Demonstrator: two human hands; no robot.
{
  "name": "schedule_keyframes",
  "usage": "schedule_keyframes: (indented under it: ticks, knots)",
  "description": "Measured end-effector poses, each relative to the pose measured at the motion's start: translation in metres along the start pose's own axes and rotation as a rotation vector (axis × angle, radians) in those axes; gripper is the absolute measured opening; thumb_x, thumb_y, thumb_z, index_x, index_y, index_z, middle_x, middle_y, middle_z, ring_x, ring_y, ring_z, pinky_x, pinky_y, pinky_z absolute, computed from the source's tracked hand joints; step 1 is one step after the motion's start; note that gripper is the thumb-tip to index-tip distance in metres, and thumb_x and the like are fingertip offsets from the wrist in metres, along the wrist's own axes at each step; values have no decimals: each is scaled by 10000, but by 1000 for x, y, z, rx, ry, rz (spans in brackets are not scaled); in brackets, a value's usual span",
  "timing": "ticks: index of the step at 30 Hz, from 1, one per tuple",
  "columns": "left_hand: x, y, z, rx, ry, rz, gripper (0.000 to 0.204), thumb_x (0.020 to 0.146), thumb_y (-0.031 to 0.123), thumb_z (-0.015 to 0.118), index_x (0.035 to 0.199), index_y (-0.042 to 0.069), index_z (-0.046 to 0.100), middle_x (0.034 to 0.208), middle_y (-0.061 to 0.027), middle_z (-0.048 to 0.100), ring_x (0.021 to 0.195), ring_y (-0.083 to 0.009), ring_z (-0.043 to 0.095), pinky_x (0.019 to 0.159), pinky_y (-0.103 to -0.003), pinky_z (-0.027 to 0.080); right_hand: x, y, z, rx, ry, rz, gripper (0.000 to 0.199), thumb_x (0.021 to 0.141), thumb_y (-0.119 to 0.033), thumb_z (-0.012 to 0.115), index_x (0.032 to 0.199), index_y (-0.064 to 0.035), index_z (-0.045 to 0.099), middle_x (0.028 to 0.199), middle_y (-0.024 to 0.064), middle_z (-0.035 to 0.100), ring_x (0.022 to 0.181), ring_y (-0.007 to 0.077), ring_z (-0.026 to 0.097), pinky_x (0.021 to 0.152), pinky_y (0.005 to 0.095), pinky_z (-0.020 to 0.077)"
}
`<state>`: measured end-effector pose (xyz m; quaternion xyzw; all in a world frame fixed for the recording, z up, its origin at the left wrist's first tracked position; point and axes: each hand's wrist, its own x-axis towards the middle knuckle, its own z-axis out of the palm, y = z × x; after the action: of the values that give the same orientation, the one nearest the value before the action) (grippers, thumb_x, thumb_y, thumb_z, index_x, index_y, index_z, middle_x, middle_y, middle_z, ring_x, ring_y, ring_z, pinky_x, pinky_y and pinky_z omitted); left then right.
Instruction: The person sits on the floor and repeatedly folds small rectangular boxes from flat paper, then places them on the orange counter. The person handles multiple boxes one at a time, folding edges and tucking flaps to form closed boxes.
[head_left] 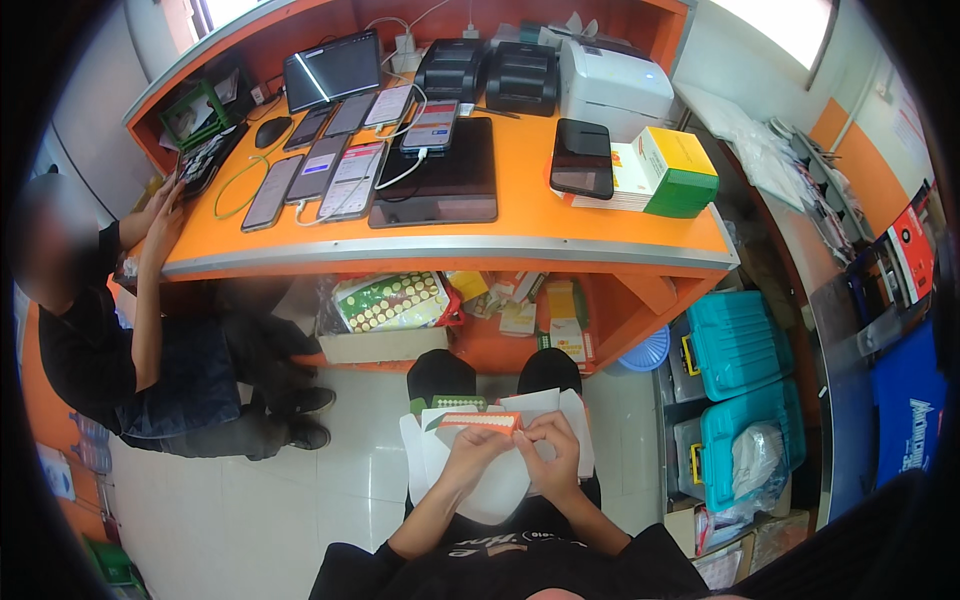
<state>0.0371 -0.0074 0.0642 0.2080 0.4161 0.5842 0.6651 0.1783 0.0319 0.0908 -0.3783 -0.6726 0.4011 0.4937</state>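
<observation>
I sit with several white sheets or opened cartons (430, 450) across my lap. Above them, my left hand (472, 460) is closed on an orange-edged strip (480, 421) with a row of small pale marks along it. My right hand (553, 458) pinches at the right end of that strip, its fingertips close to those of the left. Whether the strip is a folded card or a thin packet cannot be made out. Behind it on my lap lies a similar green-edged piece (458, 403).
Ahead stands an orange desk (540, 222) bearing several phones (350, 178), a tablet (460, 180), a white printer (615, 88) and a yellow-green box (680, 170). Teal-lidded bins (740, 345) stand at right. A co-worker (90, 330) sits at left, hands by the desk's edge.
</observation>
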Motion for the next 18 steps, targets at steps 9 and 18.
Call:
schedule_keyframes:
  ticks: [9,18]
  knots:
    - [-3,-13,0,194,24,265,200,893,-10,610,1091,-17,638,1056,-86,685,946,-133,657,876,-277,524,1,-11,-5,-241,-1,-163,126,752,27,736,845,-3,655,855,105,608,762,219,638,674,303,521]
    - [-35,30,31,1067,92,680,396,772,43,754,1135,3,602,1056,-129,612,930,-222,601,759,-294,488,20,23,-29,-202,130,5,130,759,77,687,857,28,615,879,90,521,750,182,634,647,264,588]
